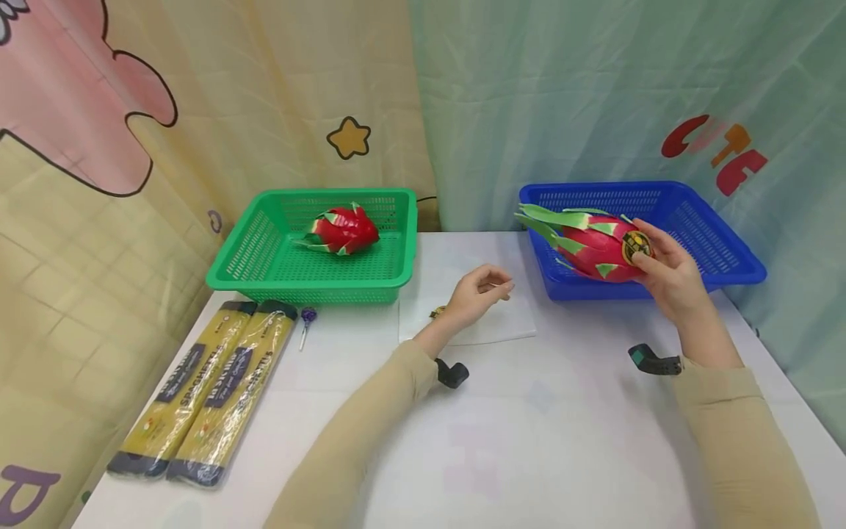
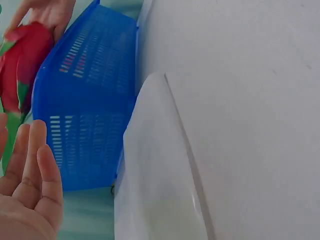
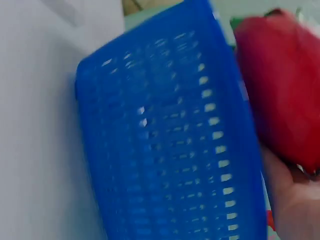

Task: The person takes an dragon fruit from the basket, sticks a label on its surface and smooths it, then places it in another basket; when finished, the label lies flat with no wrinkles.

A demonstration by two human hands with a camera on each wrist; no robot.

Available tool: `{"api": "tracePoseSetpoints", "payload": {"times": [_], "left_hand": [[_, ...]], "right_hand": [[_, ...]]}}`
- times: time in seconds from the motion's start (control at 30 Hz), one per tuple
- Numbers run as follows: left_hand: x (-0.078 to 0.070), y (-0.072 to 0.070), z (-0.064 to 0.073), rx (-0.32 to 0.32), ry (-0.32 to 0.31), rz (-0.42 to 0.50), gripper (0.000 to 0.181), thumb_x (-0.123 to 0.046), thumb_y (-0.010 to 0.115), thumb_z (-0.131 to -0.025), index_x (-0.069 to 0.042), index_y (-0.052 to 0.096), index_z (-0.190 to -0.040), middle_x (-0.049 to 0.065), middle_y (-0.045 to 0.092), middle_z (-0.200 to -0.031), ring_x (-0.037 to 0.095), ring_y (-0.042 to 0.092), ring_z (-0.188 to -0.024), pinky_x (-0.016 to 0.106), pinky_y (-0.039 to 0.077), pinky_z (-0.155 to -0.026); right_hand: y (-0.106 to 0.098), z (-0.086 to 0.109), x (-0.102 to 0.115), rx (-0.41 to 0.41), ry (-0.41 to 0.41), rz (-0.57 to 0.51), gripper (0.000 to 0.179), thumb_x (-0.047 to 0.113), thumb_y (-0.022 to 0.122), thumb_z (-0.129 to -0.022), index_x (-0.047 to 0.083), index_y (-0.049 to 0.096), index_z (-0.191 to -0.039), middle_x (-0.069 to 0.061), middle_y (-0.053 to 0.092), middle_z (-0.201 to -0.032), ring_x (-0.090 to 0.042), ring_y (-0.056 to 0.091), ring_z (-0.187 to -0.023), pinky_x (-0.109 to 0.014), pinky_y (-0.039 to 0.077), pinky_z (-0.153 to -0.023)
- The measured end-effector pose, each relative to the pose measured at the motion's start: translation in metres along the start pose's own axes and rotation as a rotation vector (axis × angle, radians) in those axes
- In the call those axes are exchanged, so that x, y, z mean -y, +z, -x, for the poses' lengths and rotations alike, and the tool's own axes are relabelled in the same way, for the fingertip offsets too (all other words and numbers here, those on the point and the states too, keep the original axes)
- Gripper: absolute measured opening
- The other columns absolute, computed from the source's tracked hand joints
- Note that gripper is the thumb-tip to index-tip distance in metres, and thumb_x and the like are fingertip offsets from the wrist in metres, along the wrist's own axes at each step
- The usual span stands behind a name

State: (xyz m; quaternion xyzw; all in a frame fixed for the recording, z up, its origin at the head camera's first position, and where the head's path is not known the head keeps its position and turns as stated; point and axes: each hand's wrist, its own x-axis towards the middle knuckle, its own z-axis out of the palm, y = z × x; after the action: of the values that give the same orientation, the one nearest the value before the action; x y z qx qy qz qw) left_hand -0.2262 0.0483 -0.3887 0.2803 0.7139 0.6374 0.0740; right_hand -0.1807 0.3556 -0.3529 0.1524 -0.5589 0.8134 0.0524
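My right hand (image 1: 670,275) grips a red dragon fruit (image 1: 595,242) with green leaf tips and a round black-and-gold sticker. The fruit is over the front of the blue basket (image 1: 734,275); in the right wrist view its red side (image 3: 285,85) shows beyond the basket rim. My left hand (image 1: 477,297) hovers over a white sheet (image 1: 509,323), its fingers loosely bent around nothing. In the left wrist view that hand (image 2: 32,185) appears near the fruit's leaves. A small gold-and-black sticker (image 1: 438,312) lies on the sheet, partly behind the left wrist.
Another dragon fruit (image 1: 346,229) lies in the green basket (image 1: 311,294) at the back left. Two spaghetti packs (image 1: 228,397) lie along the table's left side, with a purple lollipop (image 1: 308,316) beside them. Curtains (image 1: 476,110) hang behind the table (image 1: 502,455).
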Motion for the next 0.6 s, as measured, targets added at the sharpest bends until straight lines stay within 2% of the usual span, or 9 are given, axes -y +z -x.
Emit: {"api": "tracePoseSetpoints", "payload": {"times": [0.03,0.07,0.13,0.2,0.27,0.33,0.37,0.47,0.6], "left_hand": [[0.005,0.009,-0.008,0.012,-0.014,-0.004,0.021,-0.009,0.057,-0.094,0.005,0.058,-0.11,0.018,0.064,-0.103,0.025,0.065,-0.084,0.021,0.048,-0.071],[0.01,0.017,-0.016,0.017,-0.031,0.005,0.023,-0.011,0.058,-0.094,0.002,0.058,-0.112,0.016,0.064,-0.104,0.022,0.065,-0.083,0.021,0.048,-0.07],[0.016,0.03,-0.028,0.015,-0.059,0.035,0.027,-0.015,0.06,-0.093,-0.001,0.059,-0.115,0.012,0.064,-0.106,0.017,0.064,-0.08,0.021,0.049,-0.069],[0.018,0.042,-0.036,-0.003,-0.078,0.062,0.028,-0.018,0.062,-0.092,-0.004,0.06,-0.116,0.008,0.065,-0.106,0.014,0.063,-0.079,0.022,0.05,-0.068],[0.019,0.051,-0.042,-0.039,-0.09,0.076,0.027,-0.02,0.065,-0.09,-0.007,0.064,-0.113,0.006,0.065,-0.103,0.014,0.064,-0.078,0.022,0.051,-0.067],[0.019,0.058,-0.046,-0.082,-0.094,0.084,0.023,-0.019,0.067,-0.088,-0.007,0.067,-0.108,0.005,0.066,-0.099,0.017,0.065,-0.078,0.022,0.051,-0.067],[0.019,0.06,-0.047,-0.1,-0.098,0.087,0.022,-0.019,0.068,-0.087,-0.007,0.068,-0.105,0.005,0.067,-0.097,0.019,0.066,-0.079,0.021,0.051,-0.066],[0.019,0.064,-0.049,-0.138,-0.109,0.1,0.019,-0.017,0.07,-0.086,-0.006,0.07,-0.101,0.006,0.067,-0.093,0.024,0.067,-0.081,0.021,0.051,-0.065],[0.019,0.064,-0.049,-0.149,-0.121,0.116,0.019,-0.016,0.07,-0.085,-0.006,0.07,-0.101,0.005,0.068,-0.092,0.025,0.067,-0.08,0.02,0.05,-0.063]], "right_hand": [[-0.002,-0.007,0.002,-0.104,0.016,0.061,0.048,-0.002,0.052,-0.093,0.011,0.046,-0.139,-0.003,0.043,-0.137,-0.015,0.045,-0.116,-0.021,0.05,-0.081],[-0.004,-0.013,0.003,-0.191,0.052,0.177,0.05,0.003,0.057,-0.092,0.016,0.046,-0.139,-0.002,0.041,-0.139,-0.015,0.043,-0.117,-0.018,0.049,-0.081],[-0.008,-0.023,0.002,-0.297,0.149,0.456,0.056,0.019,0.063,-0.09,0.025,0.043,-0.142,-0.001,0.038,-0.144,-0.015,0.039,-0.12,-0.019,0.047,-0.085],[-0.012,-0.033,0.0,-0.336,0.24,0.722,0.064,0.034,0.066,-0.087,0.03,0.038,-0.144,-0.003,0.035,-0.147,-0.019,0.036,-0.123,-0.026,0.045,-0.093],[-0.015,-0.041,-0.003,-0.31,0.295,0.926,0.072,0.045,0.066,-0.084,0.028,0.033,-0.147,-0.01,0.034,-0.148,-0.026,0.035,-0.125,-0.039,0.041,-0.098],[-0.018,-0.048,-0.006,-0.262,0.32,0.999,0.078,0.049,0.065,-0.083,0.023,0.031,-0.148,-0.017,0.033,-0.146,-0.033,0.034,-0.125,-0.052,0.038,-0.098],[-0.02,-0.05,-0.007,-0.232,0.323,1.022,0.08,0.05,0.065,-0.083,0.019,0.029,-0.148,-0.02,0.033,-0.146,-0.036,0.034,-0.125,-0.055,0.037,-0.097],[-0.022,-0.056,-0.01,-0.151,0.334,1.078,0.082,0.05,0.064,-0.084,0.014,0.028,-0.148,-0.025,0.033,-0.143,-0.042,0.036,-0.123,-0.058,0.038,-0.095],[-0.021,-0.061,-0.013,-0.089,0.346,1.143,0.081,0.048,0.064,-0.085,0.01,0.028,-0.147,-0.027,0.033,-0.141,-0.045,0.036,-0.12,-0.06,0.038,-0.094]]}}
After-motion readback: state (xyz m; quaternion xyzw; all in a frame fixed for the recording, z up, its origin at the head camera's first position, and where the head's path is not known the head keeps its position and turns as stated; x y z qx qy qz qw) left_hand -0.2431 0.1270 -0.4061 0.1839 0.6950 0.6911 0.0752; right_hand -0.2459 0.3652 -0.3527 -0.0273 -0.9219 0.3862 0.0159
